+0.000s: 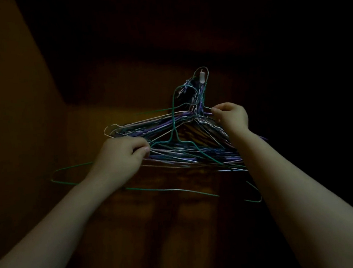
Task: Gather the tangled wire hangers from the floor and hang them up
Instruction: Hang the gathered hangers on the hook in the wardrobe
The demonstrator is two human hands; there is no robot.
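Hanger bundle [194, 151] gripped by left hand [122, 155], necks pinched by right hand [231, 116], likely to seat hooks on peg [202, 76] above.

A dim home closet; brown wooden panels [21, 103] around, wire hangers [194, 153] on a white peg [202, 76]

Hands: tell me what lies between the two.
In the head view, the tangled hangers span from the left hand to the right hand, a green hanger crossing in front.
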